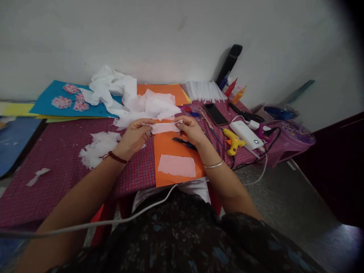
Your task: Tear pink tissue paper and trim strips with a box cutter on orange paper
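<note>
A strip of pale tissue paper (164,127) is stretched between my two hands above an orange sheet (162,146). My left hand (137,135) pinches its left end, and my right hand (190,130) pinches the right end. Lower on the orange sheet lies a torn-edged pinkish tissue rectangle (176,165). A dark cutter-like tool (184,143) rests beside my right hand, partly under the wrist. Left of my left hand is a heap of torn white tissue pieces (99,148). Crumpled white tissue (119,89) is piled just beyond both hands.
A blue sheet (48,98) carries pink-and-white tufts (61,102). To the right are a phone (215,114), a yellow glue gun (233,141), a white power bank (247,134) with cables, and clear glue sticks (204,91). A white cable (136,215) crosses before my body.
</note>
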{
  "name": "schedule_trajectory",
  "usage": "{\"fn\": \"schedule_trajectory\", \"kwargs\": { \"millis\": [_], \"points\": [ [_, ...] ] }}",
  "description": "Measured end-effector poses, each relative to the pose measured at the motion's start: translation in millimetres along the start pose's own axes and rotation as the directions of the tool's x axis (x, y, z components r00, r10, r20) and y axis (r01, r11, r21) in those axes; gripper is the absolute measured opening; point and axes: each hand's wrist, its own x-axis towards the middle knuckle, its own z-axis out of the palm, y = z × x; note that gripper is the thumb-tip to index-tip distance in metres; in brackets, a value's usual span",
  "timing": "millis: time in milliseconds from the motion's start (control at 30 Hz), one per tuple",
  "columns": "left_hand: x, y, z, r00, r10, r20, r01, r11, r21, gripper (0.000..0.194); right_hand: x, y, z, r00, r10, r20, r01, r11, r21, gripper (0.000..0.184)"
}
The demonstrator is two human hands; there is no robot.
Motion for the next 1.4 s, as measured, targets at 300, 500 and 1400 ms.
{"fn": "schedule_trajectory", "kwargs": {
  "millis": [300,500,1400],
  "points": [
    [-11,13,4.1,0.992,0.045,0.115,-0.061,0.988,0.142,0.016,-5,-6,2,1.0,0.001,0.016,-0.001,1.0,0.023,0.007],
    [-10,16,8.6,0.989,0.117,0.095,-0.128,0.984,0.12,0.03,-2,-2,-2,0.999,-0.034,-0.01,0.035,0.995,0.095,0.013],
    [0,19,-2.0,0.996,-0.083,-0.028,0.082,0.995,-0.048,0.037,-2,-2,-5,0.998,-0.048,0.049,0.046,0.998,0.038,0.011]
  ]
}}
